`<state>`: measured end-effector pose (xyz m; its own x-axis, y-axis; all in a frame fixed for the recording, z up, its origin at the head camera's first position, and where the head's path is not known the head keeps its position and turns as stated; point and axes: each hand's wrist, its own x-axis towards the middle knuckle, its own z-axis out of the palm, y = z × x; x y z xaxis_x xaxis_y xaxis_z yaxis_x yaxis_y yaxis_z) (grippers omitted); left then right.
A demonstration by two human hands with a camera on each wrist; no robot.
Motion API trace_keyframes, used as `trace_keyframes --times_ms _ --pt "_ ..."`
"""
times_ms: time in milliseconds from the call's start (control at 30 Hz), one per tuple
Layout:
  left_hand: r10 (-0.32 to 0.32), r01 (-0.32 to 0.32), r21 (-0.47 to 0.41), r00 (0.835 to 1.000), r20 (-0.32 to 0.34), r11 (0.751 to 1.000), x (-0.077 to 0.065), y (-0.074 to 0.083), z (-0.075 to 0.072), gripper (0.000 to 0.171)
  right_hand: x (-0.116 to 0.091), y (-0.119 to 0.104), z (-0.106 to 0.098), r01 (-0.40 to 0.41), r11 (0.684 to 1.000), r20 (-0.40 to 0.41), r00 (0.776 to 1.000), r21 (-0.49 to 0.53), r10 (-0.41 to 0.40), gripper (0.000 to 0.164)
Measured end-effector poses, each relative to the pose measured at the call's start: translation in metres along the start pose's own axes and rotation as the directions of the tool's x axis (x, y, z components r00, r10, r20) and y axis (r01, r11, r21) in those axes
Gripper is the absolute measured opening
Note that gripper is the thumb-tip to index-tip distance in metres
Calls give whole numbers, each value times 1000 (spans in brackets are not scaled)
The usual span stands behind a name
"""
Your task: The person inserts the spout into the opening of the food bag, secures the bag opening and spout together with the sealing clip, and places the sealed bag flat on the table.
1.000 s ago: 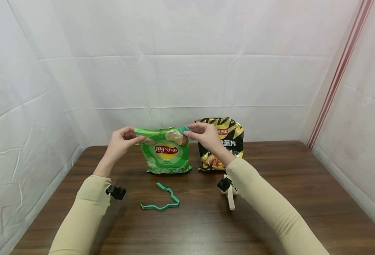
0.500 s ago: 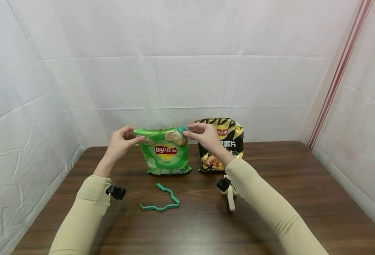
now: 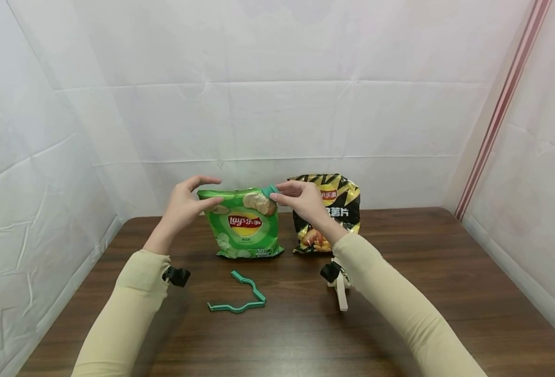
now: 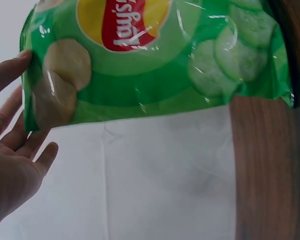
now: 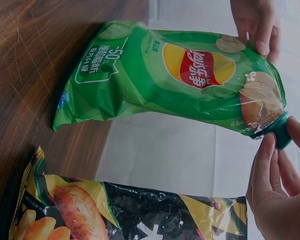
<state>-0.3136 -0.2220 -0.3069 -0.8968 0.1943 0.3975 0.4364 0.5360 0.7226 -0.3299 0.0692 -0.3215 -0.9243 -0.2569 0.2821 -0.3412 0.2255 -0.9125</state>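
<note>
A green Lay's chip bag stands upright at the back of the table, its top corners between my two hands. At the top left corner my left hand has its thumb and index finger spread apart, the thumb against the bag's front. In the left wrist view, several of its fingers lie by the bag's edge. My right hand pinches a small teal clip at the top right corner. How far the clip covers the bag's edge is partly hidden by the fingers.
A black and gold chip bag stands just right of the green one, partly behind my right hand. An unfolded teal clip with wavy arms lies on the brown table. Below my right wrist lies a whitish clip, partly covered.
My left hand has loosened from the green bag's top left corner, its index finger lifting and spreading from the thumb. The right hand stays in place with the clip.
</note>
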Motion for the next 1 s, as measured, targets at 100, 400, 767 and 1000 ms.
trace_keyframes --times_ms 100,400,767,1000 --pt "12 -12 45 1000 -2 999 3 9 2 43 0 0 0 -2 1000 3 1000 7 2 32" --pt "91 -97 96 994 66 991 14 23 13 37 2 1 0 -2 1000 3 1000 4 2 32" --pt "107 -120 81 983 147 989 23 29 24 27 2 1 0 0 1000 9 1000 7 0 31" --pt "67 -93 111 975 214 989 28 34 27 21 2 0 0 11 1000 23 1000 4 -12 31"
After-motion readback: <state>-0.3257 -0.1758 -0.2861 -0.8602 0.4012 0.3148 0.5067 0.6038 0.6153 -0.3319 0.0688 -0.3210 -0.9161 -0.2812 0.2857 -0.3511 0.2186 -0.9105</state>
